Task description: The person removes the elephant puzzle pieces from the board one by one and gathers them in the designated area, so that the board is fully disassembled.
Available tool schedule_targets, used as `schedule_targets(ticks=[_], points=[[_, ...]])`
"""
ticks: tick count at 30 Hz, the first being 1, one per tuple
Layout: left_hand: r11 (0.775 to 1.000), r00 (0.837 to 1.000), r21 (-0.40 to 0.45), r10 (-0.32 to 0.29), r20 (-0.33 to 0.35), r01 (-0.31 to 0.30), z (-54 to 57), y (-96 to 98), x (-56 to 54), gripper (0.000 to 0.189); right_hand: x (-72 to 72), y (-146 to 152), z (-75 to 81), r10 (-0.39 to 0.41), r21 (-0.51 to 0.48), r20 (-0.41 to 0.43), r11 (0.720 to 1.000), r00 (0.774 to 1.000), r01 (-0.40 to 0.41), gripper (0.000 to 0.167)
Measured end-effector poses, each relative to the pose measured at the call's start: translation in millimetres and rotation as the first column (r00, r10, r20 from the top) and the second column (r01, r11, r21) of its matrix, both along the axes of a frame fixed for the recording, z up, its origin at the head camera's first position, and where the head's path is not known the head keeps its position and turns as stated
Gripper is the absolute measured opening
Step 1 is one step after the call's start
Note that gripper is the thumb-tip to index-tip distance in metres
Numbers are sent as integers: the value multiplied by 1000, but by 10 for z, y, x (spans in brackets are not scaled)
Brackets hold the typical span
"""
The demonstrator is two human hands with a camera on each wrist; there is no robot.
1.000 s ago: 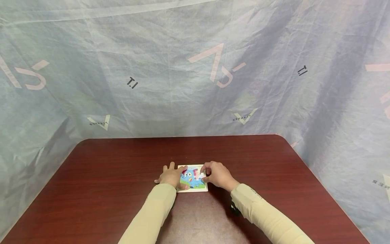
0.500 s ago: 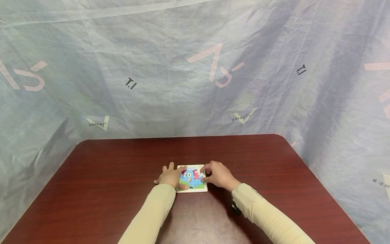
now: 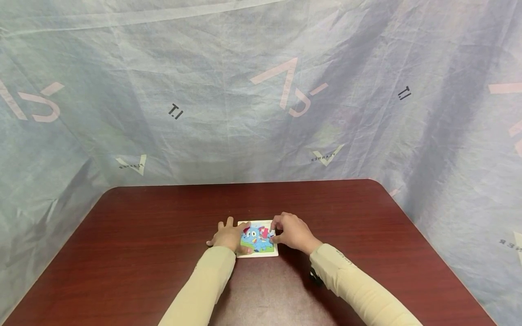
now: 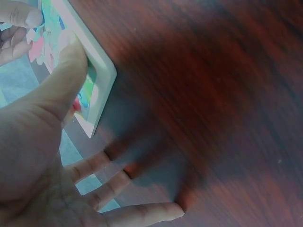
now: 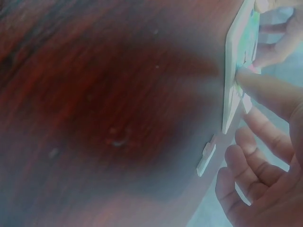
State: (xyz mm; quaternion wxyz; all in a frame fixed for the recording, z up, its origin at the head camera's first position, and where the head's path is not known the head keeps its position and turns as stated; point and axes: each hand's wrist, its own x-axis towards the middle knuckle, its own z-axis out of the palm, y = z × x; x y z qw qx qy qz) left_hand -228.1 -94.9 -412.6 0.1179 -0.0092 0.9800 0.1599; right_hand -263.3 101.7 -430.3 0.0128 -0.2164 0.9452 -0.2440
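A small jigsaw puzzle (image 3: pixel 257 246) of a blue cartoon animal on green lies in a white frame (image 3: pixel 258 255) on the dark red table. My left hand (image 3: pixel 226 236) spreads over its left side, the thumb (image 4: pixel 71 71) and index finger resting on the picture and the other fingers reaching onto the table. At the right side, my right hand (image 3: pixel 294 234) pinches a puzzle piece (image 5: pixel 247 103) between thumb and index finger, its remaining fingers curled. A pinkish-red patch (image 3: pixel 264 232) of the picture shows just left of those fingertips. The fingers partly hide the held piece.
In the right wrist view, a small loose puzzle piece (image 5: pixel 207 158) lies on the table beside the frame, hidden by the right hand in the head view. A grey printed cloth (image 3: pixel 228 113) hangs behind the table (image 3: pixel 163 213).
The right fingertips have lifted and shifted slightly right, and the pinkish-red patch near them has changed shape and tilt. The left hand and the frame stay in place.
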Motion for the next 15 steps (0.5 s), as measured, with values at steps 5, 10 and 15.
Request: schedule_targets(ticks=[5, 10, 15], points=[[1000, 1000, 5, -3, -1, 3, 38, 7, 27, 80, 6, -12, 16, -1, 29, -18, 1000, 1000, 2, 22], [1000, 1000, 17, 1, 0, -1, 61, 8, 41, 79, -9, -17, 18, 34, 50, -35, 998, 999, -32, 21], [1000, 1000, 10, -3, -2, 3, 63, 11, 42, 79, -40, -7, 15, 69, 80, -35, 995, 997, -66, 23]])
